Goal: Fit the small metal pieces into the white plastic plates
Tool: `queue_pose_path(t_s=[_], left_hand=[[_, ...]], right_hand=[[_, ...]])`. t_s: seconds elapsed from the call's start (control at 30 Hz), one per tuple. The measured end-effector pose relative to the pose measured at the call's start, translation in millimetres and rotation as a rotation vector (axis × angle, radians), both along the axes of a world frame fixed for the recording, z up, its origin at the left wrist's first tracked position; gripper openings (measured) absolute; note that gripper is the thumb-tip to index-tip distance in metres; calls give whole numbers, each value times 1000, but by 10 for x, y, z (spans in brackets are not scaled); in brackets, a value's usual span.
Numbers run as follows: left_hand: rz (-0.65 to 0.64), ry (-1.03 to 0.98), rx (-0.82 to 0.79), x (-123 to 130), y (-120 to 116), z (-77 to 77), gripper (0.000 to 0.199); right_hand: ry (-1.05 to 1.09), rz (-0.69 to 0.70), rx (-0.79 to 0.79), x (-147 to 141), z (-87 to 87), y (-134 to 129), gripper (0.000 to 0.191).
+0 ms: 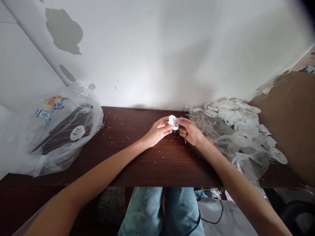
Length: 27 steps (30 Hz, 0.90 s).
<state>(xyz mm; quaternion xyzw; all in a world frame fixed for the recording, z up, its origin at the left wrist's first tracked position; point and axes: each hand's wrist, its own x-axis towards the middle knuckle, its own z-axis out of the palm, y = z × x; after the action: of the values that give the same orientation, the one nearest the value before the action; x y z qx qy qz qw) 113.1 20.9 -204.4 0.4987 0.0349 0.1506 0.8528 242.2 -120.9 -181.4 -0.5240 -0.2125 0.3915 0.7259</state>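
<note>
A round white plastic part (173, 122) with openings in it is held above the dark tabletop. My left hand (157, 131) grips it from the left between thumb and fingers. My right hand (190, 131) is closed at the part's right edge, its fingertips touching or nearly touching it. In that hand is a small thin tool with a purplish end (181, 118); a narrow pale tip pokes out below the fingers. Most of this tool is hidden, so its kind is unclear.
Many similar white parts (228, 113) are heaped at right on a clear plastic sheet, beside a brown cardboard box (285, 121). An open clear bag (92, 131) at left holds one white part (77, 132). Small pale scraps litter the brown table (137, 167) before a white wall.
</note>
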Motion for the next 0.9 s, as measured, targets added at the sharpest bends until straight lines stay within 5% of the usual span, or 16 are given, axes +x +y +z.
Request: queue_pose_path(t_s=[0.27,0.47,0.9], left_hand=[[-30,10,78,-30,-8,2,60],[-3,-13,-40,3,-6,17,49],[178,3,65,43,-33,-65,24]], right_hand=[[-48,-15,41,-18,-33,22,44],[-50,16,128,-120,-29,44,44],[-36,105,153,-274,-2,55,44]])
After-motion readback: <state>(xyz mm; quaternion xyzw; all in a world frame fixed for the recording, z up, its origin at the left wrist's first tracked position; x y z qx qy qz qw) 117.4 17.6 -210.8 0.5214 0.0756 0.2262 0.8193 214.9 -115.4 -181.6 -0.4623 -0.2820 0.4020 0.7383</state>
